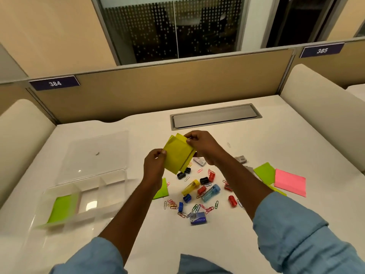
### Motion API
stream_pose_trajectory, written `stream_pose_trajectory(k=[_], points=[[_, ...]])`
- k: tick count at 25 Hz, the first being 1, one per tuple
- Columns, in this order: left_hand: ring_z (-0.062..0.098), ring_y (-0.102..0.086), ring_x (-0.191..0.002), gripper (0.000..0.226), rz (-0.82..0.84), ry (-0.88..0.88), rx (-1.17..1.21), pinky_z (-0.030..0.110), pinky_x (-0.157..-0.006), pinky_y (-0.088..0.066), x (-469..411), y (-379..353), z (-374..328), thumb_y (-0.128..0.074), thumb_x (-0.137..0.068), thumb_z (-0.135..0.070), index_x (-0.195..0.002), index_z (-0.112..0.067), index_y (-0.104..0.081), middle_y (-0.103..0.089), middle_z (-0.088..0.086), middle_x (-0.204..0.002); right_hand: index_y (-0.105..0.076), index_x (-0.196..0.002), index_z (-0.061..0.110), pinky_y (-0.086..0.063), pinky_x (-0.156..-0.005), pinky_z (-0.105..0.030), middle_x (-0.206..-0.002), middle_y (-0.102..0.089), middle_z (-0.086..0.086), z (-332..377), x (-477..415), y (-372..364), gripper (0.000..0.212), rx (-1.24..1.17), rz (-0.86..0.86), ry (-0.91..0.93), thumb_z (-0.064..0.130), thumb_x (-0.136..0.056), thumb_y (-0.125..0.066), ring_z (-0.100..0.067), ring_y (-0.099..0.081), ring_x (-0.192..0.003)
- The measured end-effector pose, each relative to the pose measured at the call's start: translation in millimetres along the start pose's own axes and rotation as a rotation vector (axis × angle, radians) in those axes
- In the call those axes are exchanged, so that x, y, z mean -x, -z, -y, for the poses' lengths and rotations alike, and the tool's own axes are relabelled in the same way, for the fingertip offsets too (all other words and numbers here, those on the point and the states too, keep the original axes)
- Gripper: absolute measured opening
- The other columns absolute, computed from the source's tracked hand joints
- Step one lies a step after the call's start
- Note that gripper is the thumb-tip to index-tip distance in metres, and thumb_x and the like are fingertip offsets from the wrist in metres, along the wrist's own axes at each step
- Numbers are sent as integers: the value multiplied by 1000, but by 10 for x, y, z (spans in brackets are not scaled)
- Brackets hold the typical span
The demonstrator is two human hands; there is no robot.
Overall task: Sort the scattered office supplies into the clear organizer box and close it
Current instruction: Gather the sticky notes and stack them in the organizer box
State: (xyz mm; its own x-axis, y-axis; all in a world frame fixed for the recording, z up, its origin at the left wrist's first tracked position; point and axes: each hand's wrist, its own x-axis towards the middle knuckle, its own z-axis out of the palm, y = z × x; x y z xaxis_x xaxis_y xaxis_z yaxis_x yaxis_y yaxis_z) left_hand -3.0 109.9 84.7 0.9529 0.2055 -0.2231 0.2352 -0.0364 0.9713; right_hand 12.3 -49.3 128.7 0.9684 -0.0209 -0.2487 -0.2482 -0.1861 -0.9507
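— White desk (256,139), box (102,183) open at eight o'clock. Grip?
— Left hand (155,165) and right hand (201,147) both pinch the yellow notes (177,157), twelve o'clock of the clips (171,203). Sheets look uneven; one could slip out.

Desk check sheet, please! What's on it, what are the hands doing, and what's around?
Surface: white desk, glossy.
Job's things: clear plastic organizer box, lid open, green sticky notes inside; coloured paper clips, small sharpeners, pink sticky pad scattered.
Clutter: nothing seen.
Hands: left hand and right hand both pinch a yellow sticky-note pad above the desk.
Cables: nothing seen; grey hatch closed.
Surroundings: tan partition, labels 384 and 385.
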Motion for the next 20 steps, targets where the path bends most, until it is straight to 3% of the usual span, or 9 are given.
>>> stream_pose_trajectory(k=[6, 11, 13, 16, 20], points=[[32, -53, -98, 9, -51, 93, 109, 47, -84, -49, 88, 447, 62, -51, -94, -15, -95, -8, -57, -56, 12, -104, -60, -115, 4, -52, -67, -33, -106, -56, -12, -12, 130, -633, 26, 11, 10, -7, 17, -101, -42, -25, -55, -93], [32, -57, -95, 7, -21, 138, 213, 47, -87, -50, 167, 798, 94, -59, -89, -8, -94, -4, -61, -60, 15, -102, -53, -122, 9, -55, -85, -45, -119, -54, -11, 34, 220, -961, 37, 242, 108, 63, 21, -89, -64, -28, -55, -105], [31, -58, -94, 8, -8, 108, 210, 41, -79, -54, 169, 946, 116, -61, -88, -9, -95, -5, -63, -62, 15, -100, -50, -124, 9, -57, -76, -40, -122, -51, -13, 40, 234, -1057, 42, 295, 136, 82, 12, -86, -67, -29, -54, -104], [28, -61, -88, 13, 26, 5, 147, 27, -58, -57, 159, 1214, 103, -65, -85, -11, -97, -7, -66, -64, 12, -96, -50, -124, 9, -55, -67, -32, -121, -50, -14, 84, 262, -1257, 39, 213, 143, 73, 5, -87, -63, -26, -53, -98], [25, -64, -80, 44, 22, -112, 74, 30, -60, -60, 135, 1613, 138, -69, -78, 1, -118, -17, -61, -61, 12, -95, -51, -127, 6, -52, -78, -39, -125, -52, -18, 115, 273, -1580, 40, -3, 120, 35, -1, -88, -60, -28, -54, -102]])
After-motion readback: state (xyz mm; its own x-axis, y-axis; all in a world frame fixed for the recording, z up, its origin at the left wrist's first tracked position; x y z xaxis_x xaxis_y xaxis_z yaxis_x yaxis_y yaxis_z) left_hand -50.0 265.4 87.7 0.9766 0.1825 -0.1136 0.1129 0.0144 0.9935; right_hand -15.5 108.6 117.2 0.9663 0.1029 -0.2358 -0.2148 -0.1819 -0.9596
